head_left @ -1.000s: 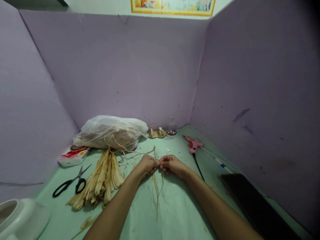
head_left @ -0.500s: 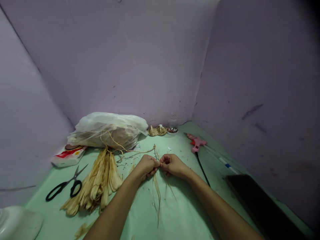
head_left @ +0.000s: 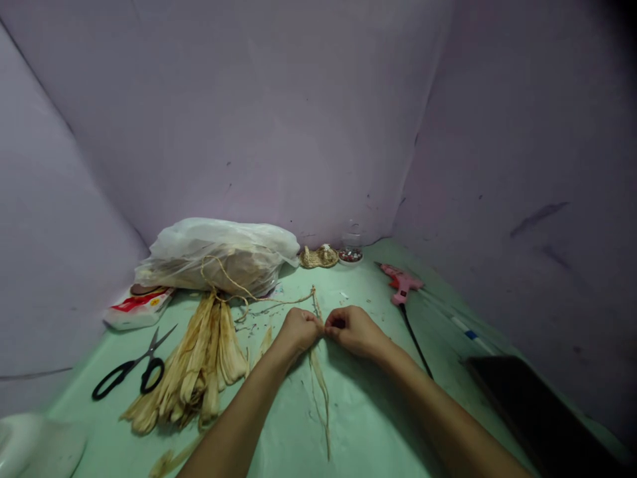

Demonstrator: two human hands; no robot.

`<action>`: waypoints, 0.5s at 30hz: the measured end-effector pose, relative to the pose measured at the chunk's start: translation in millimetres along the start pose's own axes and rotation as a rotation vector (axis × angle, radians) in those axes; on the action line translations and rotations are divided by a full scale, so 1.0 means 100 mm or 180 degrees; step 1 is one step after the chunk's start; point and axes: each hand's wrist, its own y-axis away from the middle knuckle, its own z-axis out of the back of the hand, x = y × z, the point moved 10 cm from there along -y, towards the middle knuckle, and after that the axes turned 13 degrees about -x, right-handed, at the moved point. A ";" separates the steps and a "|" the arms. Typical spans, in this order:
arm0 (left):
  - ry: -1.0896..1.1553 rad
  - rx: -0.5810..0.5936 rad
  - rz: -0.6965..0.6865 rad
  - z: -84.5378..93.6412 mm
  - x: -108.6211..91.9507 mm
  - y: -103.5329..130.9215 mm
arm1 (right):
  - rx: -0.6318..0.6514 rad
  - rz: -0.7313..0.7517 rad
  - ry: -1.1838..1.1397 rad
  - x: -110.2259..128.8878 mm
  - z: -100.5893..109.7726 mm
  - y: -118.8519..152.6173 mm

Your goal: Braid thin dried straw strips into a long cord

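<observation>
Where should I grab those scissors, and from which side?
I'd take the scissors by the black handles, your left hand coming from the near side. They lie with blades spread and pointing away, so the handles face you. The right loop is close against the dried leaves, so the left loop looks easier to reach.

A small craft corner, shown by the scissors (head_left: 148, 365), glue gun (head_left: 402, 283) and dried strips (head_left: 192, 368).

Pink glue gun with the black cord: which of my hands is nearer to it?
Right. Your right hand is left of the pink glue gun, nearer you, not touching it; your left hand is farther left.
</observation>
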 end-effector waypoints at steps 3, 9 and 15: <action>0.0007 0.0052 0.0050 -0.01 0.00 0.01 | 0.0118 -0.0313 -0.0106 -0.15 -0.05 -0.05; -0.0059 0.0110 0.0149 -0.02 -0.02 0.03 | 0.0342 -0.0864 -0.0283 -0.27 -0.05 -0.05; -0.0059 0.0038 0.0214 -0.01 0.03 0.03 | 0.0399 -0.0958 -0.0130 -0.20 0.00 0.01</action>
